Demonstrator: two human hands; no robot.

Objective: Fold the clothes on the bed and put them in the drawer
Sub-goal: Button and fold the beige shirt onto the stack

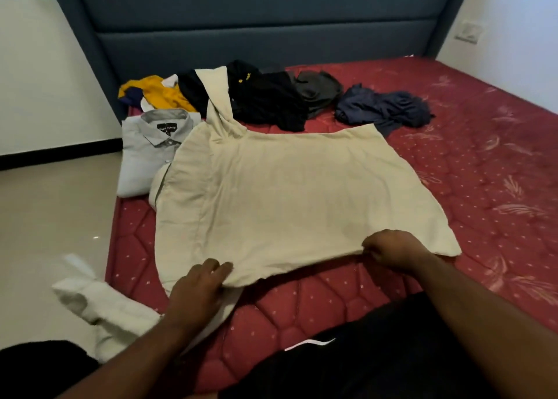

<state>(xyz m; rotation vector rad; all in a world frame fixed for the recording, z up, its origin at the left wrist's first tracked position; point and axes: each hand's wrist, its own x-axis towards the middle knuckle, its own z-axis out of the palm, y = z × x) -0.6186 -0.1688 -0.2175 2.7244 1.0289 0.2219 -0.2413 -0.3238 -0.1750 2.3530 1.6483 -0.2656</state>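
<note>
A cream shirt point(290, 193) lies spread face down across the red mattress point(483, 187), one sleeve reaching up toward the headboard and the other hanging off the bed's left edge. My left hand point(196, 290) grips the shirt's near hem at its left corner. My right hand point(392, 247) pinches the same hem further right. A folded grey shirt point(145, 154) lies at the bed's left edge. Behind it sit unfolded clothes: a yellow garment point(157, 94), a black one point(265, 100), a dark grey one point(317, 91) and a navy one point(383, 109).
The blue padded headboard point(265, 30) stands at the back. Beige floor point(54, 211) lies left of the bed. A wall switch point(469, 32) is at the upper right. No drawer is in view.
</note>
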